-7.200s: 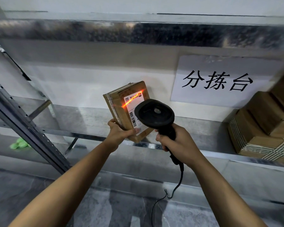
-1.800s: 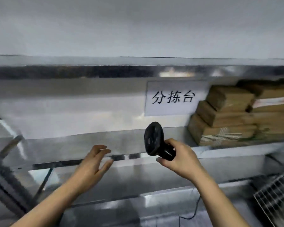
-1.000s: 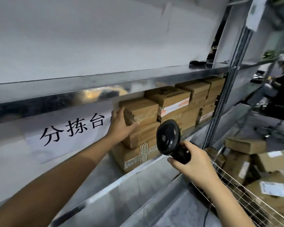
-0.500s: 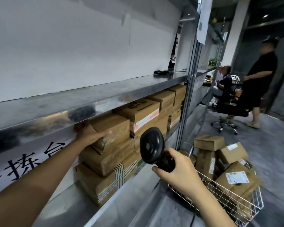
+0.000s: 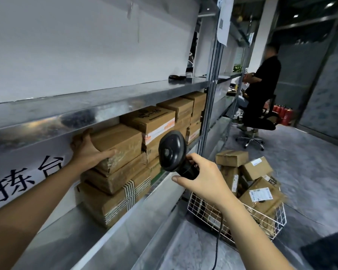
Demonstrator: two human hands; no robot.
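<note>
1. Now the left hand (image 5: 88, 151) grasps the top box (image 5: 123, 141) of the stack at the left end of the shelf (image 5: 125, 221), thumb on its front face.
2. Draw it straight out over the shelf's front edge, clear of the upper shelf (image 5: 105, 106), without dragging the box beneath (image 5: 115, 180).
3. The right hand (image 5: 205, 182) is clenched round the scanner (image 5: 171, 151), just off that edge; aim it at the label only once the box is free.
</note>
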